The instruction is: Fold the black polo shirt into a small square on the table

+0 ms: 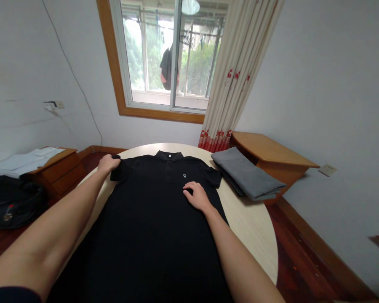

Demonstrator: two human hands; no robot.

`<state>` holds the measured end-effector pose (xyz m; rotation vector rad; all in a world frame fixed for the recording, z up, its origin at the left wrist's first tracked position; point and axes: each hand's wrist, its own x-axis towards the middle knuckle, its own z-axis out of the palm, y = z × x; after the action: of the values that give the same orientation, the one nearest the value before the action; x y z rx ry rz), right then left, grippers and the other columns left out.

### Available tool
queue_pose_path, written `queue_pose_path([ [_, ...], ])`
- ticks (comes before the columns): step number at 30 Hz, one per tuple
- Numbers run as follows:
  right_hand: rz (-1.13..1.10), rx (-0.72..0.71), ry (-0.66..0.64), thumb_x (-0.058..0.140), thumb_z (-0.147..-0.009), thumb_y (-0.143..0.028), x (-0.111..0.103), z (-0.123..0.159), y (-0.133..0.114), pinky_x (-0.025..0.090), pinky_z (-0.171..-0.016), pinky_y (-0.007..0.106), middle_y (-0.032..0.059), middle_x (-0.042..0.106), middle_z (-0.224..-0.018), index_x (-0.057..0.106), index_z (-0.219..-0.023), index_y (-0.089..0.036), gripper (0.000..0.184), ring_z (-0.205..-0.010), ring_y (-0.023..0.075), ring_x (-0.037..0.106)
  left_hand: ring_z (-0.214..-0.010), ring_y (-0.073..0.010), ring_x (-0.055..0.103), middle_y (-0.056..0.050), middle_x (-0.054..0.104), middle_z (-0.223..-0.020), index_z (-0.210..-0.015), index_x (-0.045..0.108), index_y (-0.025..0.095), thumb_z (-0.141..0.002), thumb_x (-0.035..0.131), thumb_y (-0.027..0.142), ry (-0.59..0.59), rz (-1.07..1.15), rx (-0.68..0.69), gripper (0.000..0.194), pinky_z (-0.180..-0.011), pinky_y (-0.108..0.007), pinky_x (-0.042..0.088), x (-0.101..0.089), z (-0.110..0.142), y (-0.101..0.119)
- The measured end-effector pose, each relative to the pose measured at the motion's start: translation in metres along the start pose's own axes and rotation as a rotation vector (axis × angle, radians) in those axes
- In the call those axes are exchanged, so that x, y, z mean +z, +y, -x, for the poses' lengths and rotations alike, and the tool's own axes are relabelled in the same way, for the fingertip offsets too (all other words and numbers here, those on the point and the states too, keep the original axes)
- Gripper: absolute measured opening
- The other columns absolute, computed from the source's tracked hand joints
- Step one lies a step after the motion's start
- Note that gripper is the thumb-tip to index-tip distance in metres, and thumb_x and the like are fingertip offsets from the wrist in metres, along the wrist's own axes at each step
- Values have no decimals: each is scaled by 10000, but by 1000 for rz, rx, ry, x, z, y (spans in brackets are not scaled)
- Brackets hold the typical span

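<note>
A black polo shirt (151, 210) lies spread face up on a round pale wooden table (255, 227), collar at the far side. My left hand (108, 163) is closed on the edge of the shirt's left sleeve near the shoulder. My right hand (196, 195) rests flat on the shirt's chest, fingers apart, just below a small white logo (185, 174). Both forearms stretch over the shirt.
Folded grey cloth (246, 174) lies at the table's right edge. An orange wooden desk (271, 153) stands behind it by a curtain (236, 75). At left are a wooden drawer unit (61, 170) with white cloth (25, 160) and a dark bag (12, 202) on the floor.
</note>
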<state>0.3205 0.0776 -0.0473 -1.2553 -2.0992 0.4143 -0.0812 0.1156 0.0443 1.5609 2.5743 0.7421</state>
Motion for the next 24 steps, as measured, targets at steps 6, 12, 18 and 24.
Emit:
queue_pose_path([
  [6,1,-6,-21,631,-885,-230,-1,1,0,434,-986,409,61,693,-1151,730,-977,-225,135,-1076,227,595,-1091,-271,650,-69,704,-1216,-1173,646,224,-820,613,442,-15,-24,263,417,-888,-333,505,-4,19,49],
  [12,6,3,-32,643,-883,-227,-3,2,-3,431,-996,411,60,690,-1178,733,-975,-227,129,-1103,230,593,-1033,-310,678,-111,748,-1099,-1060,728,208,-929,371,452,-23,-96,314,452,-850,-384,523,27,27,50],
  [18,0,4,-20,647,-877,-210,-3,2,-3,438,-995,416,64,693,-1166,731,-964,-221,121,-1107,236,594,-1369,-277,487,-100,529,-1493,-1352,615,178,-937,386,457,-233,-194,449,550,-1095,-382,408,76,12,34],
  [24,-10,4,-18,649,-878,-209,-3,2,-3,439,-989,424,66,692,-1167,729,-962,-225,118,-1102,235,596,-1518,-337,202,-107,201,-1656,-1559,342,209,-968,267,590,-374,-325,433,707,-1167,-621,227,101,-5,28],
])
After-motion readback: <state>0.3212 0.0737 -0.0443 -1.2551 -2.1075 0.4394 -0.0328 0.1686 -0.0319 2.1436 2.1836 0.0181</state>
